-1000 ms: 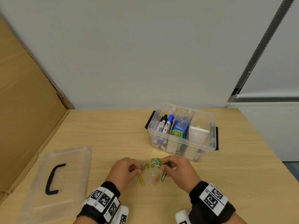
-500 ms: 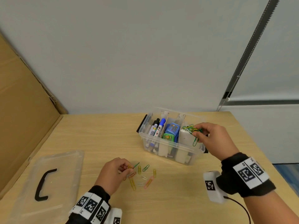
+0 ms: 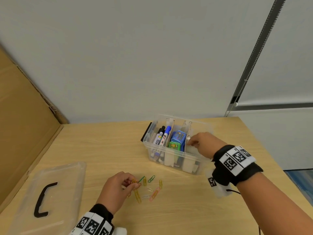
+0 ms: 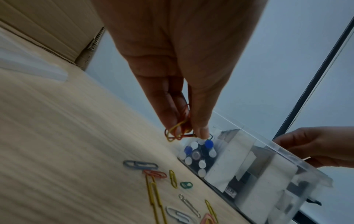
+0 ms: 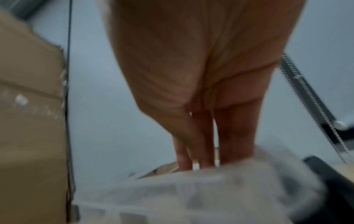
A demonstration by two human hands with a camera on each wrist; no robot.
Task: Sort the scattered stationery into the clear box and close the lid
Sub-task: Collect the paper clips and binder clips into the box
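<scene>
The box (image 3: 176,158) stands open on the table (image 3: 105,146), holding markers (image 3: 162,136). Left hand (image 3: 116,189) pinches several clips (image 4: 178,130); other coloured clips (image 3: 152,189) lie beside it. Right hand (image 3: 203,145) reaches into the box, fingers straight, released.

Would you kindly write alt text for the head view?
A left hand pinches paper clips above loose clips on a table, while the right hand reaches into a clear box holding markers. A lid lies left.

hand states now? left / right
Left hand: pinching a few orange and yellow wire paper clips.
Right hand: over the clear plastic box; grip cannot be told, blurred.
</scene>
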